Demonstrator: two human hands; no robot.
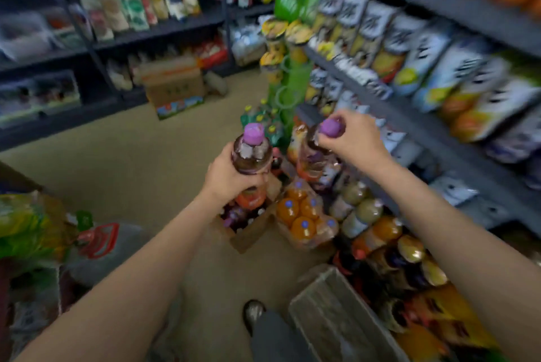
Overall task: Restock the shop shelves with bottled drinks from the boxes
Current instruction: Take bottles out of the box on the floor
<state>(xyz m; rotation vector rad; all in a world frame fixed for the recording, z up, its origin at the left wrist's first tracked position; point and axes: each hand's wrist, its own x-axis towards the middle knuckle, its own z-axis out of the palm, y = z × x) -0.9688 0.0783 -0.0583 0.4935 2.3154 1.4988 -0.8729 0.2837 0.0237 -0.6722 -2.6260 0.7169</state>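
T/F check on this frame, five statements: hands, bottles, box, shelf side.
1. Each hand holds a purple-capped bottle. True: the left hand grips the left bottle round its body, and the right hand holds the right bottle.
2. The right hand grips its bottle by the base. False: its fingers pinch the top, at the cap.
3. An open cardboard box with bottles inside sits on the floor below the left hand. True.
4. The shrink-wrapped pack of orange drinks has red caps. False: blue caps.
5. The snack bags fill shelves on the person's left. False: on the right.
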